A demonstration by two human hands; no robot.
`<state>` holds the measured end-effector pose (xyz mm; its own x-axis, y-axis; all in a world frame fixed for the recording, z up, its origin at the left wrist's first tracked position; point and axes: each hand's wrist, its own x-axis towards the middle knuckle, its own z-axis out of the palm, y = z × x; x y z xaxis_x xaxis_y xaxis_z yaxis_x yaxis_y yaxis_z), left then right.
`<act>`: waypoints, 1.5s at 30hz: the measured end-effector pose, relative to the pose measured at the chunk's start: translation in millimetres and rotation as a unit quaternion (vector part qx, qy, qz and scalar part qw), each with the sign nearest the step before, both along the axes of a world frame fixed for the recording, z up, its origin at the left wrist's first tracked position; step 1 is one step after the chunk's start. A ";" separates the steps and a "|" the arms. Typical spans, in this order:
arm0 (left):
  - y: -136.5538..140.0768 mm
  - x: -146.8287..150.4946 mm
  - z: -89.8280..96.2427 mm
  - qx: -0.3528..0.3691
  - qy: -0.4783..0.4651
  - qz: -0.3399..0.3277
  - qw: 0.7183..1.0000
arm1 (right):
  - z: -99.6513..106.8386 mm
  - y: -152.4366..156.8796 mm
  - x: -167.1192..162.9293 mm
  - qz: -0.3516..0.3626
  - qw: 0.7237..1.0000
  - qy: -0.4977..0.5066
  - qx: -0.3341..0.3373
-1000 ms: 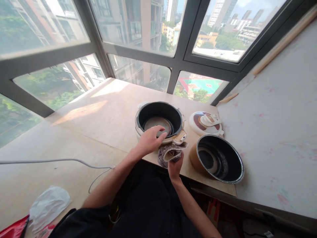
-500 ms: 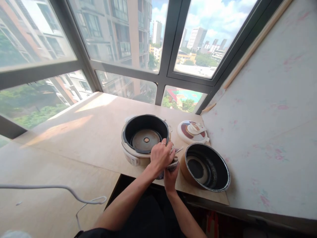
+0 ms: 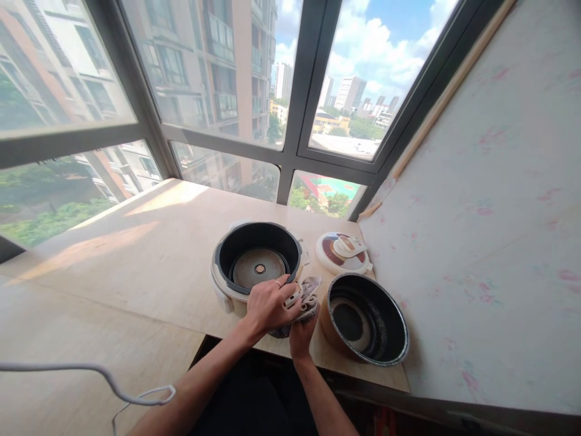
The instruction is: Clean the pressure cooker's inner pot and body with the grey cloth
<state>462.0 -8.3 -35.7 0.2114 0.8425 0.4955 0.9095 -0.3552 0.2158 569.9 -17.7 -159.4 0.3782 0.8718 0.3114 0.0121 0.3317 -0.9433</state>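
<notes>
The right hand grips a bunched cloth at the near-right side of the cooker; the left hand curls there, its grip unclear. A rightward swing could knock the pot off the worktop.

Strong daylight reaches me through the windows, laying bright patches near the far left corner of the worktop; below its near edge I see deep shadow. Wide-angle stretch slants the window frames.
</notes>
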 end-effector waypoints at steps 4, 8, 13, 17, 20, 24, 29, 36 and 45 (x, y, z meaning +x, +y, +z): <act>-6.9 -20.3 1.2 0.014 0.000 -0.043 0.999 | 1.1 4.6 3.2 -0.028 0.999 0.012 -0.013; -11.8 -44.1 4.2 0.031 0.002 -0.118 0.993 | 4.5 10.5 3.8 -0.039 0.999 -0.010 -0.004; -15.5 -61.0 7.5 0.048 0.003 -0.167 0.985 | 16.2 27.8 6.2 -0.101 0.994 0.008 -0.031; -18.3 -71.6 5.8 0.051 -0.009 -0.188 0.981 | 24.7 43.5 14.2 -0.093 0.995 -0.017 -0.028; -19.5 -81.6 3.3 0.022 -0.023 -0.204 0.978 | 24.2 50.1 19.4 -0.077 0.996 -0.012 -0.043; -19.1 -86.7 6.7 -0.030 -0.047 -0.215 0.975 | 19.1 43.2 16.3 -0.094 0.994 0.001 -0.062; -22.2 -67.7 19.8 -0.100 -0.058 -0.095 0.989 | 11.7 -6.5 -3.6 -0.080 0.995 -0.006 -0.052; -34.1 -6.5 26.0 -0.108 -0.007 0.040 0.993 | 10.6 -61.3 -36.2 0.079 0.992 0.080 -0.064; -25.1 11.2 18.6 -0.086 0.059 0.100 0.989 | 19.4 -15.8 -19.1 -0.028 0.995 0.097 -0.007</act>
<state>473.2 -33.4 -17.1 0.0804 0.9432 0.3223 0.9804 -0.1331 0.1452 550.7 -33.5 -139.9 0.4788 0.8511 0.2151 -0.1524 0.3219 -0.9344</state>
